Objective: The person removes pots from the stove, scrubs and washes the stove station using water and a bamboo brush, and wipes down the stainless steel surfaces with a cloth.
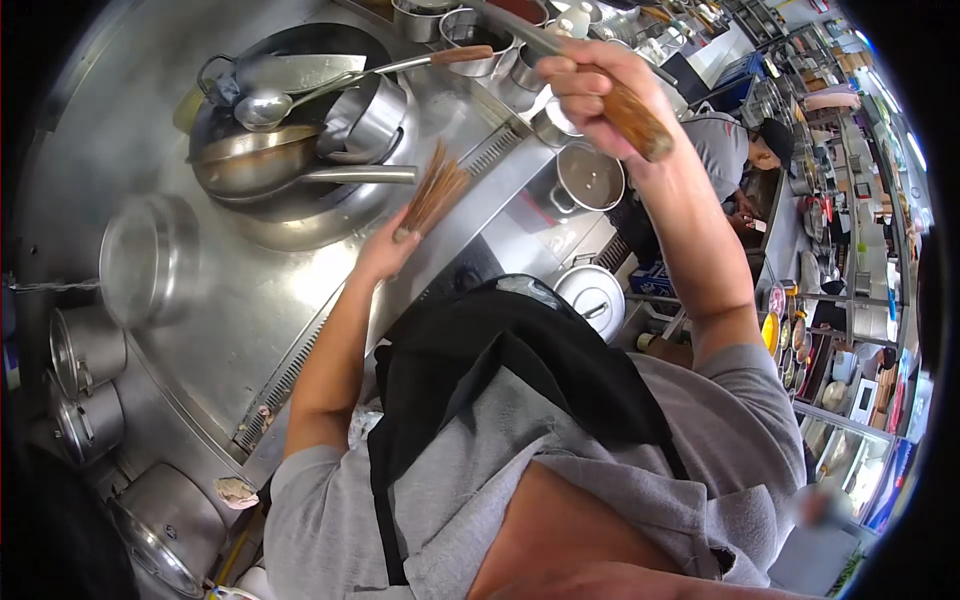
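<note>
My left hand [385, 252] is closed around the base of a bamboo wok brush [437, 190], whose splayed bristles point up over the steel stove edge. My right hand [612, 92], raised higher, grips the wooden handle [636, 118] of a long metal-shafted utensil. Its shaft runs to the upper left and its far end is out of view, so I cannot tell its kind. Left of the brush, a large dark wok [290, 45] holds a wooden-handled ladle [264, 110], a smaller metal pan [250, 160], a steel pot [365, 120] and a broad metal blade.
A round steel basin [150, 260] rests on the stove top [255, 330]. Lidded pots [170, 530] line the lower left. A pot of liquid [590, 178] and a white lid [590, 303] are right of the stove. A co-worker [725, 155] bends over a counter at right.
</note>
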A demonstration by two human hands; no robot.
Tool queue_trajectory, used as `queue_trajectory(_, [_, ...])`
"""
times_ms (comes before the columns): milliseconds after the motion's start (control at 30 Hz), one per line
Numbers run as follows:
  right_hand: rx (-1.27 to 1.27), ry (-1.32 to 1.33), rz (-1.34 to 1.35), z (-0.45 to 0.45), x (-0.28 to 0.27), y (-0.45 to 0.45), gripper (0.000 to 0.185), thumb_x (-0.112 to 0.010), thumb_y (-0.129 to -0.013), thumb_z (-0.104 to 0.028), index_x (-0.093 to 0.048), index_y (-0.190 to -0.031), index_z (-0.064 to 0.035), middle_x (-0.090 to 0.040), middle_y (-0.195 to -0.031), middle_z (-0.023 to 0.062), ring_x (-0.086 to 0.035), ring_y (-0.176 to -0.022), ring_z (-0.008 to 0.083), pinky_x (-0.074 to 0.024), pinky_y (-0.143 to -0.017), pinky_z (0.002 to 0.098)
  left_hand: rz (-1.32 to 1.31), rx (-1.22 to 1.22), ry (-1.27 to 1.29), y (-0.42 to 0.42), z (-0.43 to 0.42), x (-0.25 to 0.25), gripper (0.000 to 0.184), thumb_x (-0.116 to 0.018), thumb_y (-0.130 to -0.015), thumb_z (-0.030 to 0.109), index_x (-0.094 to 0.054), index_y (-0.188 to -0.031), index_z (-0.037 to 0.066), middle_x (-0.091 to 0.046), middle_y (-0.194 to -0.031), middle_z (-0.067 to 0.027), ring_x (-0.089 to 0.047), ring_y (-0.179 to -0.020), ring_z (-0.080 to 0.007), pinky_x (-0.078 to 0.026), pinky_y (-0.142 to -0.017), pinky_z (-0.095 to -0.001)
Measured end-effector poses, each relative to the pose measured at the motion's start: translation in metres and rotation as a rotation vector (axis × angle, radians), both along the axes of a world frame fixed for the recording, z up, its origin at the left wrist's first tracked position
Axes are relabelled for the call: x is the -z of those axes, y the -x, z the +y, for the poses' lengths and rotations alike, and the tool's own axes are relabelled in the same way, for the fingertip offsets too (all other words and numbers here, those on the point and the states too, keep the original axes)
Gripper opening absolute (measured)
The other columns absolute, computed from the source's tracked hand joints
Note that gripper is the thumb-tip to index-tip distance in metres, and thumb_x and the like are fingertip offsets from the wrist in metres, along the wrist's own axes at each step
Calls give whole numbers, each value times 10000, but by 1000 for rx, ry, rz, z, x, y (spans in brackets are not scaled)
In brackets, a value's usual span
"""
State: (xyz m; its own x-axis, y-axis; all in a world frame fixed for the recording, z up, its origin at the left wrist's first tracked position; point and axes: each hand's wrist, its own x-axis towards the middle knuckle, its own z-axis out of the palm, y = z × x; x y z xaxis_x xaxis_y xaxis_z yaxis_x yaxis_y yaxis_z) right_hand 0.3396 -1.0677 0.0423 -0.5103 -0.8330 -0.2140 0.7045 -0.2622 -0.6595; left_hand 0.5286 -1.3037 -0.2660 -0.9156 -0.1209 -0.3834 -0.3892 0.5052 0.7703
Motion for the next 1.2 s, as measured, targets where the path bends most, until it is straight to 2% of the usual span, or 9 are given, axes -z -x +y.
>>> queue_trajectory(200, [92, -35, -48, 79, 0, 2, 63, -447, -952, -72, -385, -955, -62, -411, -807, 31, -417, -527, 30, -348, -428, 193, -113, -128, 146, 116, 40, 24, 755, -550, -860, 507, -274, -1486, 188, -518, -1329, -218, -501, -1223, -385, -395, -1025, -417])
queue_trajectory(367, [113, -173, 31, 122, 4, -8, 449, -434, -935, -108, -329, -1358, 2, -460, -833, 39, -429, -460, 35, -367, -338, 183, -239, -192, 325, 194, 47, 45, 697, -400, -880, 460, -263, -1490, 154, -419, -1423, -213, -442, -1290, -363, -352, -1080, -394])
queue_trajectory(467, [89, -264, 76, 141, 8, -16, 479, -463, -908, -111, -342, -1358, 1, -480, -823, 38, -426, -441, 35, -365, -344, 183, -171, -84, 363, 194, 25, 98, 714, -400, -874, 460, -280, -1478, 98, -403, -1439, -203, -396, -1331, -348, -315, -1104, -372])
queue_trajectory(500, [71, -275, 82, 146, 10, -18, 535, -474, -882, -92, -321, -1387, -1, -484, -804, 39, -422, -421, 45, -355, -349, 187, -165, -110, 249, 180, 21, 92, 736, -423, -869, 444, -283, -1463, 34, -397, -1445, -196, -385, -1338, -349, -299, -1112, -364])
queue_trajectory(633, [54, -370, 138, 157, 18, -34, 637, -487, -861, -63, -251, -1451, -14, -471, -779, 48, -420, -420, 65, -329, -359, 205, -354, 12, 329, 69, 21, 22, 697, -484, -871, 485, -318, -1467, 165, -537, -1317, -191, -536, -1190, -339, -414, -1006, -375])
queue_trajectory(667, [65, -359, 127, 160, 21, -36, 637, -487, -861, -63, -251, -1451, -14, -471, -779, 48, -420, -420, 65, -329, -359, 205, -372, -15, 251, 36, -4, 63, 692, -456, -847, 581, -374, -1439, 234, -579, -1267, -176, -553, -1163, -351, -433, -979, -392])
queue_trajectory(867, [-9, -292, -24, 163, 39, -48, 692, -521, -854, -66, -197, -1462, -3, -479, -775, 63, -436, -432, 87, -352, -379, 229, -516, 90, 440, -112, -82, -19, 674, -582, -831, 462, -409, -1424, 192, -610, -1211, -189, -582, -1123, -343, -459, -949, -391])
queue_trajectory(1000, [-57, -265, -38, 163, 52, -48, 697, -526, -853, -72, -194, -1461, 6, -487, -769, 61, -445, -435, 88, -362, -388, 230, -561, -29, 441, -134, -95, -80, 617, -598, -858, 400, -450, -1399, 142, -587, -1253, -196, -559, -1176, -321, -426, -994, -356])
queue_trajectory(1200, [-56, -291, -29, 156, 65, -53, 700, -530, -849, -72, -200, -1464, -6, -490, -765, 57, -457, -440, 86, -365, -389, 229, -229, 57, 223, -5, -9, -59, 658, -589, -872, 443, -403, -1431, 148, -510, -1357, -198, -492, -1257, -313, -365, -1043, -347])
